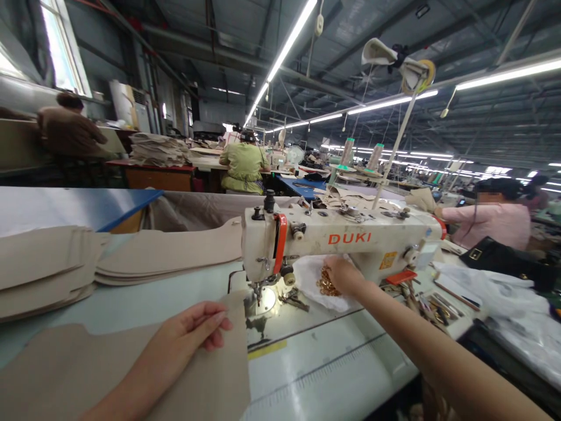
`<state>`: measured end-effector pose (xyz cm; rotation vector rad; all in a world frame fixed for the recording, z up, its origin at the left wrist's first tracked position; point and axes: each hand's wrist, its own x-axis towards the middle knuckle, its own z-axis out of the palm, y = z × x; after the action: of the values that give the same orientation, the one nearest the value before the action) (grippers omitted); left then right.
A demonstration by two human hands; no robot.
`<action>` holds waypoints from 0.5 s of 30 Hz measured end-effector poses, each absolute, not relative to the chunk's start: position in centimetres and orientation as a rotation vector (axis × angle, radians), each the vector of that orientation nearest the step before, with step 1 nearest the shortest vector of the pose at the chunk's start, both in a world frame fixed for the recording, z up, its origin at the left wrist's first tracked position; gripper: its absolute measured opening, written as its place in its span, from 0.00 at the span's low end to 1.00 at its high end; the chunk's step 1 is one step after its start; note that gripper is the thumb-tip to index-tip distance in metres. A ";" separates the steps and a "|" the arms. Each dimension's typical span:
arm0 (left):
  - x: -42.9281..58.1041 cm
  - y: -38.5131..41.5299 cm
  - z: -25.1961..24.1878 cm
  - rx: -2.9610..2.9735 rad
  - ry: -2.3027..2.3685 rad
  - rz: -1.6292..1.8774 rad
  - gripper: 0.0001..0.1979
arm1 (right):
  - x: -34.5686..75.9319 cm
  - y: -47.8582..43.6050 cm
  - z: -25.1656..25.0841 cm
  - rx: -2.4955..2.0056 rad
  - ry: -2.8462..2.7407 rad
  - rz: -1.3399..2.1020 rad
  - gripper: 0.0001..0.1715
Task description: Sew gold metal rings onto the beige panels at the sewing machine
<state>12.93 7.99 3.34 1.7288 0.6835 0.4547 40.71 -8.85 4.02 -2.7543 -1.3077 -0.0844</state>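
Note:
My left hand [197, 327] rests over a flat beige panel [219, 374] in front of the sewing machine, left of the needle. Its fingers are curled in and the thumb lies against them; whatever may be between them is hidden. Under the machine's arm, my right hand [344, 276] reaches into a pile of small gold-coloured metal pieces [326, 286] on a white plastic bag [309, 278]. Its fingers are bunched together at the pile, tips out of sight. The white sewing machine [307, 237] has its lamp lit by the needle. Small dark scissors-like snips [294, 300] lie near the needle plate.
Stacked beige panels [44, 257] and a longer stack [175, 251] lie on the table at left. To the right are a tray of tools [442, 307], clear plastic bags [495, 286] and a black bag [504, 260]. Several people sit at other tables.

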 end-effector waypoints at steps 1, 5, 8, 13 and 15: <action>12.9 8.1 3.3 1.731 0.686 0.453 0.14 | 40.9 -8.4 3.9 -2.777 -1.306 -0.057 0.12; 12.7 8.6 2.9 1.730 0.685 0.457 0.14 | 41.0 -7.5 3.6 -2.826 -1.337 0.035 0.17; 12.6 8.7 2.7 1.729 0.665 0.465 0.15 | 40.8 -7.5 3.8 -2.835 -1.384 0.079 0.16; 12.6 8.9 2.1 1.734 0.635 0.458 0.16 | 40.5 -7.5 3.9 -2.832 -1.415 0.093 0.16; 12.6 8.9 2.2 1.752 0.641 0.450 0.16 | 40.5 -7.4 3.8 -2.822 -1.400 0.090 0.16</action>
<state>12.61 8.95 2.18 1.7520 0.6411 0.4495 40.48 -7.42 3.78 -2.8216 -1.3997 0.0898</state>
